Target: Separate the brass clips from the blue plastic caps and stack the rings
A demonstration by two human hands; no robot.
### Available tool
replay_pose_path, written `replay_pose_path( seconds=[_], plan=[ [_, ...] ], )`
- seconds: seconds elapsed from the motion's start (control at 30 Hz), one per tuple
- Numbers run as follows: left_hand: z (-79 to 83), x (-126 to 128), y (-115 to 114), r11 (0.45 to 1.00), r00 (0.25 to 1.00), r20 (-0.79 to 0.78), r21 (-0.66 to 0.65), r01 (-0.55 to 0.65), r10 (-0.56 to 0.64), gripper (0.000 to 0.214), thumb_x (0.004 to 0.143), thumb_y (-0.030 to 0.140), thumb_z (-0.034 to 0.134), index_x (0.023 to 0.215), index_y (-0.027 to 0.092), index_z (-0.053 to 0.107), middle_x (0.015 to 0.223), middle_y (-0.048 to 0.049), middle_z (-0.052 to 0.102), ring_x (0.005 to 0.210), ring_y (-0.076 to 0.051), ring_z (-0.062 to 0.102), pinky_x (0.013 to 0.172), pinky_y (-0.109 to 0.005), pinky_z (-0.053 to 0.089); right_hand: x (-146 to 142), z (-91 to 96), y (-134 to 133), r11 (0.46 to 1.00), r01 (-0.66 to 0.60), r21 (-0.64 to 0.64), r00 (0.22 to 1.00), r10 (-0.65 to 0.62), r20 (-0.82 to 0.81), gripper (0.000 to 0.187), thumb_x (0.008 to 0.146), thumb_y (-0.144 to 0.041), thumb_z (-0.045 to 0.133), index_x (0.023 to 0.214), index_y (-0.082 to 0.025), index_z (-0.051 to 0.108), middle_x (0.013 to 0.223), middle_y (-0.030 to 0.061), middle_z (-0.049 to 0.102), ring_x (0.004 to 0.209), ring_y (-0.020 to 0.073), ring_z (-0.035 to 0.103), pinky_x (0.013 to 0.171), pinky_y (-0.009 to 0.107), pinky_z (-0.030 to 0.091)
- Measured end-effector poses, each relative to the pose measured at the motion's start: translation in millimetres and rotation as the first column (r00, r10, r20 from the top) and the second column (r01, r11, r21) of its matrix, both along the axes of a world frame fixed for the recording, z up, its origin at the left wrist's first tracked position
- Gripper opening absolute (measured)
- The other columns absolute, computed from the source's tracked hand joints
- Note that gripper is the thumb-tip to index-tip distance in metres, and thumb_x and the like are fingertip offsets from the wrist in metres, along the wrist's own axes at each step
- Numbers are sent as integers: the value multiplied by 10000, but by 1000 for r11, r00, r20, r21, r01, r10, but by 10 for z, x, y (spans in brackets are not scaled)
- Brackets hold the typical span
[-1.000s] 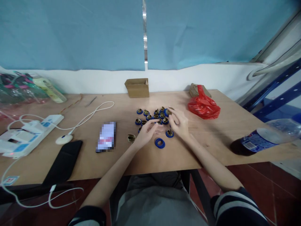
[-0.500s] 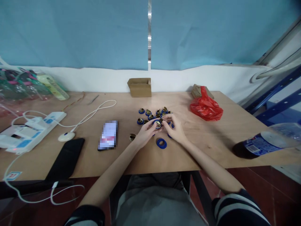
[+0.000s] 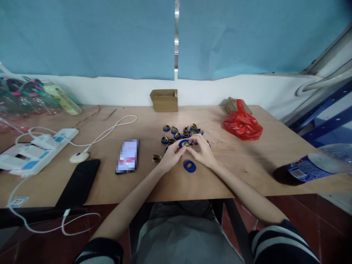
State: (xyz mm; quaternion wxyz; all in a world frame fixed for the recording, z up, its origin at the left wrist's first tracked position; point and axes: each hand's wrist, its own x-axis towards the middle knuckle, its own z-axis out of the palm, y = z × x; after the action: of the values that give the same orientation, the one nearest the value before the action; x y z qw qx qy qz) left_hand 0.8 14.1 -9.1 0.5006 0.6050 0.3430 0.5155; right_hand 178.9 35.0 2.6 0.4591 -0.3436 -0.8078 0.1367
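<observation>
Head view, both hands pinching blue-ringed part, table

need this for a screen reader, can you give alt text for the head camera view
A person's left hand and right hand together pinch a small blue ring with a brass piece over a wooden table, just before a cluster of similar blue-and-brass parts. A loose blue ring lies near the hands; a phone lies to the left.

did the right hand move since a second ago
Yes. The right hand came in from beside the loose blue ring toward the left hand; both now pinch one blue-ringed piece.
</observation>
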Motion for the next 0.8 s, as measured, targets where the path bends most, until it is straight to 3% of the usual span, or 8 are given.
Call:
replay_pose_path(
  seconds=[0.5, 0.8],
  plan=[
    [-3, -8, 19, 999, 999, -23, 17, 29, -28, 419, 903, 344, 684, 1282, 175, 632, 1356, -152, 671, 1233, -272, 662, 1119, -453, 487, 26, 87, 1, 999, -46, -19, 998, 47, 36, 117, 928, -252, 608, 1028, -233, 549, 1022, 84, 616, 972, 251, 604, 872, 408, 525],
    [-86, -17, 40, 997, 998, -54, 63, 40, -37, 425, 911, 356, 682, 1290, 172, 633, 1355, -150, 674, 1266, -274, 645, 1112, -438, 502, 26, 33, 13, 992, -122, -4, 990, 122, 67, 108, 914, -186, 552, 978, -226, 474, 965, 78, 556, 916, 243, 550, 835, 409, 498]
  ],
)
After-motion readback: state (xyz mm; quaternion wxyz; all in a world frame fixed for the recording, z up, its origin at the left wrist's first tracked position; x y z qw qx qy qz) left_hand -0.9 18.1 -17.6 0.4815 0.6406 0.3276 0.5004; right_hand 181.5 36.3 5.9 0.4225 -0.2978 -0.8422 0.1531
